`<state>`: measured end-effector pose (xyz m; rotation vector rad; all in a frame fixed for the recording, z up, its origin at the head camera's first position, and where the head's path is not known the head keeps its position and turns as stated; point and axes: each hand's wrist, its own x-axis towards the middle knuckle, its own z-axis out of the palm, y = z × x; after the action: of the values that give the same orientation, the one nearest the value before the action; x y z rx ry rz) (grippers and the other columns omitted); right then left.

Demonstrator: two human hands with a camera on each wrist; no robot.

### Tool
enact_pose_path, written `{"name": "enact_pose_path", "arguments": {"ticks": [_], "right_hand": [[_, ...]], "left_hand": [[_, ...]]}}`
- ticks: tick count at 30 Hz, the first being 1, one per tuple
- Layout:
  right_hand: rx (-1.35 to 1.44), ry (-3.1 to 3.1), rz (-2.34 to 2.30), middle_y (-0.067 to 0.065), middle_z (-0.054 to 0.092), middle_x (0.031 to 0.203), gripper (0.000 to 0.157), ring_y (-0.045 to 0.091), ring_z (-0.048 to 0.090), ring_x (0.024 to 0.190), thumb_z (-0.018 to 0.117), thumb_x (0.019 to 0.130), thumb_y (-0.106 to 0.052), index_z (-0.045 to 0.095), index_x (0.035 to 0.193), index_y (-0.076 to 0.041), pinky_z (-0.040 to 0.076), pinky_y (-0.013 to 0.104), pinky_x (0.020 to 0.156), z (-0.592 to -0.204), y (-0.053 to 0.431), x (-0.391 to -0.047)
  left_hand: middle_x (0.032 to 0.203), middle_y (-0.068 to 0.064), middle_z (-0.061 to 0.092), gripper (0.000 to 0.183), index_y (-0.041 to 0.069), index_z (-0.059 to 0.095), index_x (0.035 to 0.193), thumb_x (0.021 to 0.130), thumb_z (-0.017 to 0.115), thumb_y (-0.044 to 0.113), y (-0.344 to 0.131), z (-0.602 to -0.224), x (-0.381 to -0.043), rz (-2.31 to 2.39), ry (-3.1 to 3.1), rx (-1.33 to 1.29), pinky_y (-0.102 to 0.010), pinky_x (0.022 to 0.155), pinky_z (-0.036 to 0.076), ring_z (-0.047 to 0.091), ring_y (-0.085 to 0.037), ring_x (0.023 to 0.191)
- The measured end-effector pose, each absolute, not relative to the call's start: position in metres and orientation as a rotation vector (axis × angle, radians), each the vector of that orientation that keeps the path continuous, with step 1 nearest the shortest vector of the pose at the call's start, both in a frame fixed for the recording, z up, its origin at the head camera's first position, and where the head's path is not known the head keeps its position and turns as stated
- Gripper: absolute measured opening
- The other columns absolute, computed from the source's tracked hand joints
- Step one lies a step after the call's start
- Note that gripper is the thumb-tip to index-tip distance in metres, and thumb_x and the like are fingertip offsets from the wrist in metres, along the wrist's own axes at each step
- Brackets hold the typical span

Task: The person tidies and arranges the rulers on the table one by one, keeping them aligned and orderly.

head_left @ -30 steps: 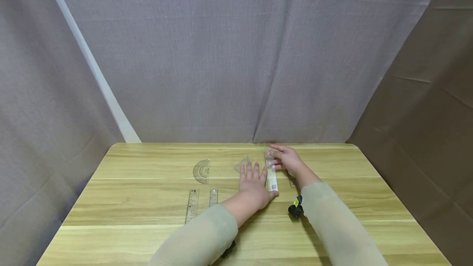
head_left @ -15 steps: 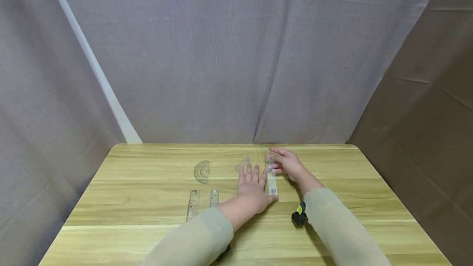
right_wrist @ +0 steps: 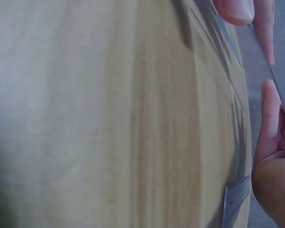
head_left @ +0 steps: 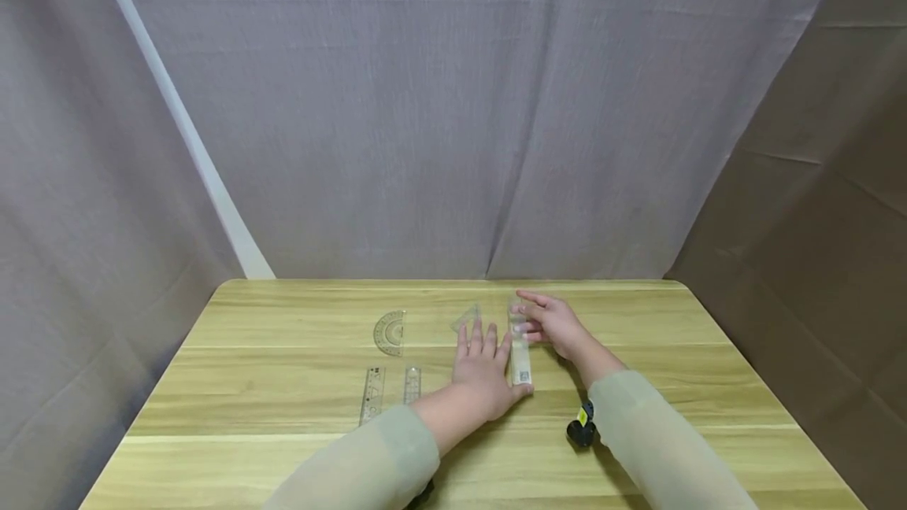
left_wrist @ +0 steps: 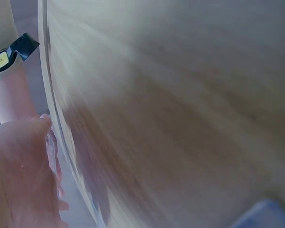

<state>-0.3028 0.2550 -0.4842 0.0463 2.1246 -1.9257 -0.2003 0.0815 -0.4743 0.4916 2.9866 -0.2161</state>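
Observation:
In the head view my right hand (head_left: 556,325) pinches the far part of a narrow clear ruler (head_left: 520,356), which has a small dark square code at its near end. A right thumb (right_wrist: 235,8) and a finger lie either side of its thin edge in the right wrist view. My left hand (head_left: 483,375) has straight, spread fingers beside the ruler, its thumb touching the near end. The left palm (left_wrist: 21,175) shows in the left wrist view. A clear set square (head_left: 466,317) lies just beyond the left fingertips.
A clear protractor (head_left: 389,333) lies left of the hands. Nearer, two clear rulers, a wider one (head_left: 372,394) and a narrower one (head_left: 412,382), are partly covered by the left arm. A grey curtain (head_left: 397,140) stands behind the wooden table (head_left: 673,415).
The head view has tilted slightly, so the table sits a little lower in it. My right forearm has shifted slightly nearer and to the right. The hands keep their places on the ruler.

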Motion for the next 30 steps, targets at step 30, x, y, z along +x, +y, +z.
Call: {"name": "enact_pose_path", "arguments": {"ticks": [30], "right_hand": [[-0.031,2.021,-1.977,0.014,0.064,0.129,0.053,0.013,0.072,0.078,0.054,0.103,-0.013,0.036,0.152,-0.004,0.059,0.024,0.066,-0.489,0.239,-0.269]], "left_hand": [[0.166,-0.008,0.010,0.099,0.026,0.015,0.160,0.083,0.029,0.086,0.052,-0.463,-0.164,-0.095,3.000,0.573,-0.055,0.119,-0.003,0.001,-0.036,0.151]]}}
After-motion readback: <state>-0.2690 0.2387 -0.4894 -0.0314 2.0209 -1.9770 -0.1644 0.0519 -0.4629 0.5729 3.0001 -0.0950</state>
